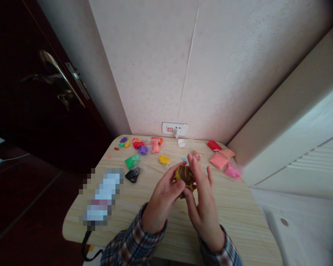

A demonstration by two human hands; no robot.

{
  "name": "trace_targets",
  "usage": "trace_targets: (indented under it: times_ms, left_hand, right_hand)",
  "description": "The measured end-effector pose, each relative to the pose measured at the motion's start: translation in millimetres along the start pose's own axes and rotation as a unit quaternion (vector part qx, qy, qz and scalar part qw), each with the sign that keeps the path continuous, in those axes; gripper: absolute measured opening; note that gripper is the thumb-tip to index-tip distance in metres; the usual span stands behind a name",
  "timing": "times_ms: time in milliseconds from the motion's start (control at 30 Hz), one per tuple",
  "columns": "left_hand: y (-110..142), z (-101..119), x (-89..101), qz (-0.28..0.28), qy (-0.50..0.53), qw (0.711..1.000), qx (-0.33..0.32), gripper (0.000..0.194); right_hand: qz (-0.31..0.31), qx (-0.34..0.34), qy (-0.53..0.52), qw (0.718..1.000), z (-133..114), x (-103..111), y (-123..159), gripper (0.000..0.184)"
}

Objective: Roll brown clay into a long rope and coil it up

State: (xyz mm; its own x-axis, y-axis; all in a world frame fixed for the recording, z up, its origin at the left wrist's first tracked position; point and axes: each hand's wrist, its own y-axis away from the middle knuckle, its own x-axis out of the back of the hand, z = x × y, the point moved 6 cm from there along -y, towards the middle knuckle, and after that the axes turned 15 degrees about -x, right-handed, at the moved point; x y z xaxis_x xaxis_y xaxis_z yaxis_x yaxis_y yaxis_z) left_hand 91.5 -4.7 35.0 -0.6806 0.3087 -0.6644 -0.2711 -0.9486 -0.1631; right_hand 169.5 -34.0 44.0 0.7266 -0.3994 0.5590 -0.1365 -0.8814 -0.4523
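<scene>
Over the middle of the table I hold a small brown piece with yellow edges and streaks (185, 175). It looks like modelling clay shaped into a hollow cup. My left hand (166, 192) is closed round its left side, thumb pressing on the near rim. On the other side, my right hand (202, 195) has its thumb at the lower edge and its longer fingers raised along the right side. Fingers cover part of the piece. Just beyond the hands lie a yellow clay lump (164, 159) and a bit of light blue (184, 160).
Packets of green (132, 161), black (133, 174) and purple clay (143, 149) lie at left, near small fruit-like pieces (124, 142). Red (214, 145) and pink packets (233, 170) lie at right. A blurred-out device (104, 197) with a black strap is at front left. Behind is a wall socket (174, 129).
</scene>
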Motion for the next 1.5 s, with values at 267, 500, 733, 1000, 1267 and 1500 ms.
trace_targets:
  times_ms: [267,500,733,1000,1267,1500]
  left_hand:
    - [3,-3,6.8,-0.062,-0.059,0.996,0.005,0.056]
    - [0,-2,9.7,-0.077,-0.158,0.984,-0.002,0.039]
    - [6,5,8.2,-0.087,-0.256,0.962,-0.036,0.026]
    - [8,11,17.4,-0.054,-0.374,0.925,-0.048,0.035]
    - [7,14,25.5,-0.021,-0.288,0.957,-0.012,0.044]
    - [1,39,40.0,0.036,-0.352,0.931,-0.092,0.044]
  right_hand:
    - [-0.028,-0.037,-0.081,0.996,6,18,-12,0.040]
    - [-0.018,-0.103,-0.126,0.987,14,21,-13,0.027]
    - [-0.017,-0.122,-0.055,0.991,15,18,-13,0.022]
    - [-0.134,-0.145,-0.103,0.975,12,4,-6,0.046]
    - [-0.119,-0.223,-0.262,0.931,24,10,-2,0.050]
    - [-0.091,-0.229,-0.291,0.924,30,29,-6,0.048]
